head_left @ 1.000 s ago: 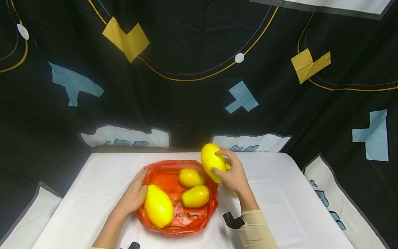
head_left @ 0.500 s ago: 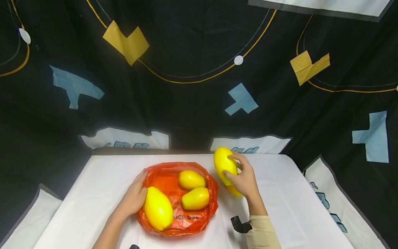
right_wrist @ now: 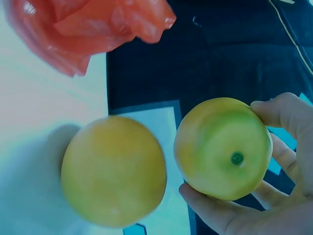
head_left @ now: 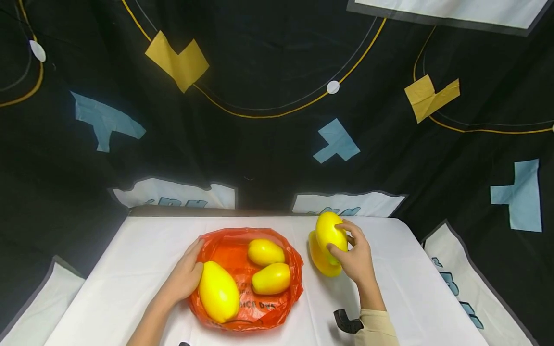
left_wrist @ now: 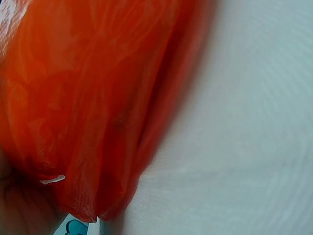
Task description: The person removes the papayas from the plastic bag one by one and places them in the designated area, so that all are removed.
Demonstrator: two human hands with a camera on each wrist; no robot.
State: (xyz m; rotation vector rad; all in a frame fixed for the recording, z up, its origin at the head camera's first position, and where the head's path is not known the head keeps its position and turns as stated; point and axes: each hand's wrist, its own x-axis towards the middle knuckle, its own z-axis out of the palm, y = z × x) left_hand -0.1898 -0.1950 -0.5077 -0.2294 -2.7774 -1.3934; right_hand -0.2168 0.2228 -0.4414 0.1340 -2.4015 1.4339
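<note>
My right hand point(head_left: 356, 254) grips a yellow mango point(head_left: 331, 232) above the table, right of the red plastic bag point(head_left: 293, 283). In the right wrist view the held mango point(right_wrist: 220, 147) shows a greenish end with a small green stem spot, thumb and fingers around its sides. Behind it on the table lies a second mango point(head_left: 319, 257), partly covered in the head view. My left hand point(head_left: 183, 276) holds the bag's left rim, thumb on the inner side. Inside the open bag are a large mango point(head_left: 219, 292) and two smaller yellow ones, the upper point(head_left: 266, 252) and the lower point(head_left: 271, 278).
A white cloth covers the table point(head_left: 415, 298). A black curtain point(head_left: 259, 158) with taped shapes hangs behind its far edge. A black strap piece point(head_left: 347, 322) sits at my right wrist beside the sleeve point(head_left: 376, 329).
My right hand has carried its mango rightward, away from the bag's right rim, uncovering more of the mango on the table. My left hand stays at the bag's rim.
</note>
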